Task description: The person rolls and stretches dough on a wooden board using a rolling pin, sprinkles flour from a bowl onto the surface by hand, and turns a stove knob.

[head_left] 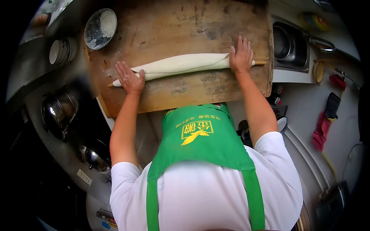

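A long sheet of pale dough (184,65) is wrapped around a thin wooden rolling pin (260,62), whose ends stick out on both sides. The roll lies across a wooden board (173,34), and a loose flap of dough shows along its upper side. Near the left end, my left hand (131,78) rests flat on the roll with fingers spread. My right hand (241,57) lies flat over the right end, fingers stretched forward. Neither hand wraps around the pin.
A metal bowl with white flour (108,24) stands at the board's upper left. Stacked white bowls (59,52) sit further left. To the right is a sink (302,57) with a tap (323,45). Shiny pots (60,112) are at lower left.
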`<state>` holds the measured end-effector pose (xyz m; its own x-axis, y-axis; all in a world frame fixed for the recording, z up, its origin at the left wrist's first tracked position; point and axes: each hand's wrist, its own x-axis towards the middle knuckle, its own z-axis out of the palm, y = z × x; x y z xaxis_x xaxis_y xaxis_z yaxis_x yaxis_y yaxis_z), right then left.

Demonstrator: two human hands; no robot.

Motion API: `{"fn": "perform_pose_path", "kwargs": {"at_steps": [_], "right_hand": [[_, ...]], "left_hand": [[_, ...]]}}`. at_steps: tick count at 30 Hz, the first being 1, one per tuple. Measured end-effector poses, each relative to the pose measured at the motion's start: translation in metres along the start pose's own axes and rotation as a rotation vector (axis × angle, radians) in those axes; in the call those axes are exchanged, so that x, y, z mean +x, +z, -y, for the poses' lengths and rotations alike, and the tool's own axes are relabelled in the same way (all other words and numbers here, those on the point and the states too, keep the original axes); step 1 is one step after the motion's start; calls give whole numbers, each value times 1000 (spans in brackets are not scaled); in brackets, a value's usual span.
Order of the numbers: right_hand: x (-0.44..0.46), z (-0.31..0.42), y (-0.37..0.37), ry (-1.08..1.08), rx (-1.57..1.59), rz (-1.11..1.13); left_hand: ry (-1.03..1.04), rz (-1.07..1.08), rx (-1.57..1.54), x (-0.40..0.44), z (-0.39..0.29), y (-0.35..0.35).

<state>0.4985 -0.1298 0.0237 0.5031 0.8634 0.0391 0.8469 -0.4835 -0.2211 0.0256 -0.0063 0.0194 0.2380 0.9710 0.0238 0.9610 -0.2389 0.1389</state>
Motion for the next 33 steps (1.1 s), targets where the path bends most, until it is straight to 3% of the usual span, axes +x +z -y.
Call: {"fn": "perform_pose_path", "kwargs": {"at_steps": [3,6,9,11,13,15,20,22,24,28,31,32,33], "right_hand": [[-33,-20,-6,-65,-129,69],[15,-16,-1,-33,1,3],[27,-18,3,45,24,-44],[17,-22,1,70,62,-38],[-31,-34,-5,34,-91,40],[-49,-43,-7,9,-166,72],[-12,-35,-6,25,74,-33],[11,-8,-25,25,182,35],[26,21,-40,-285,128,231],[67,41,-38,-481,-19,351],[98,44,-34,-829,-66,370],[105,46,-31,-827,-62,376],[113,48,-27,-568,15,307]], "left_hand": [[13,-25,6,-32,11,4],[81,20,-48,7,24,6],[-8,-55,-73,52,17,-3],[-12,-21,-43,14,17,-6],[-19,40,-3,-32,27,-4],[76,0,-37,-59,33,-7],[24,106,-43,10,33,-16],[-4,149,-24,43,28,-14],[347,263,-71,66,19,-8],[492,344,-159,89,-41,-35],[719,368,89,124,-46,-34],[719,376,89,135,-43,-26],[618,302,28,147,-41,-20]]}}
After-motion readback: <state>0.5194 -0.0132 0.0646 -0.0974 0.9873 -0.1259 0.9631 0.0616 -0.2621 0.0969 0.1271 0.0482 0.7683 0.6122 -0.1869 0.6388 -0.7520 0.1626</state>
